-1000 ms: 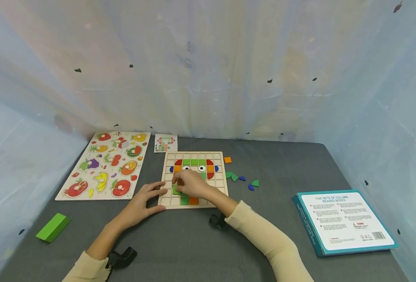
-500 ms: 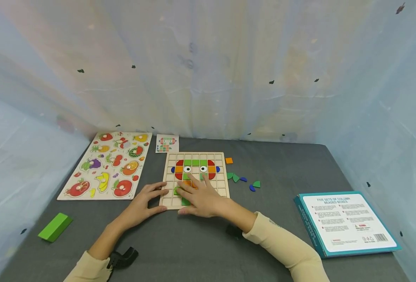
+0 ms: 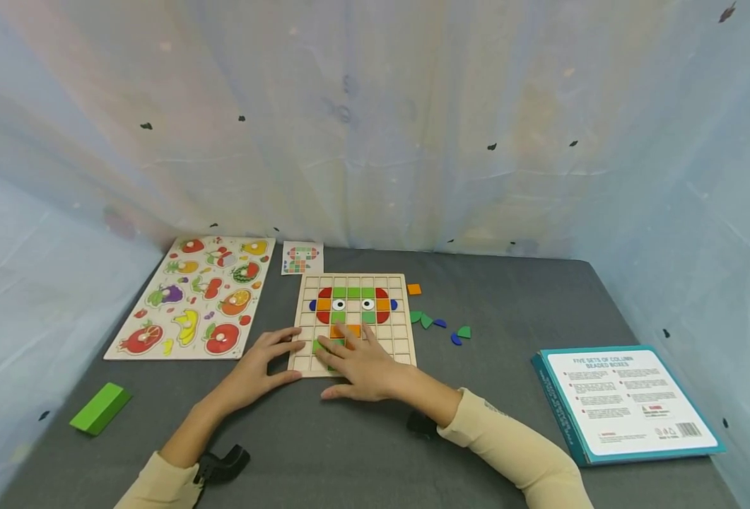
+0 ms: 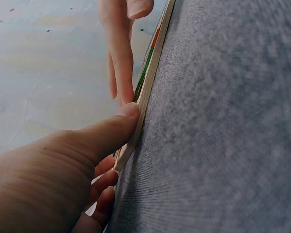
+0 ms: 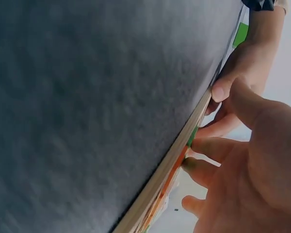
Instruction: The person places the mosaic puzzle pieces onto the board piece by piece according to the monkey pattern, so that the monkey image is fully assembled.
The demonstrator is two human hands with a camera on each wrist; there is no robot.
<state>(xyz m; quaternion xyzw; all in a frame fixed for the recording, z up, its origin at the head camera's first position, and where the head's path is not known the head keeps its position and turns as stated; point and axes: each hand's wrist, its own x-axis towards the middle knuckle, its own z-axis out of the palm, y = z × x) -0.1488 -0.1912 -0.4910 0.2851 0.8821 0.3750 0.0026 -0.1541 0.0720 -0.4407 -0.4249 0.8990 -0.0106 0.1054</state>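
A square wooden grid board [image 3: 401,346] bears red, green, orange and blue tiles and two round eye pieces, laid out as a face with more tiles below. My left hand [image 3: 266,364] holds the board's near left corner, thumb at the near edge and fingers at the left side. The left wrist view shows that thumb [image 4: 128,110] against the board's rim. My right hand [image 3: 365,367] lies spread over the lower tiles, fingertips touching an orange tile [image 3: 353,330] and green ones near it. It hides part of the lower rows.
Right of the board lie an orange square [image 3: 414,289], green pieces [image 3: 426,321] and blue half-rounds [image 3: 456,339]. Behind is a pattern card [image 3: 302,258]. A fruit puzzle board [image 3: 190,300] and green block [image 3: 101,408] lie left, a teal box [image 3: 629,403] right.
My right hand has gone from pinching over the board's middle to lying spread on the lower tiles, moving slightly right and nearer me. The left hand stays at the corner.
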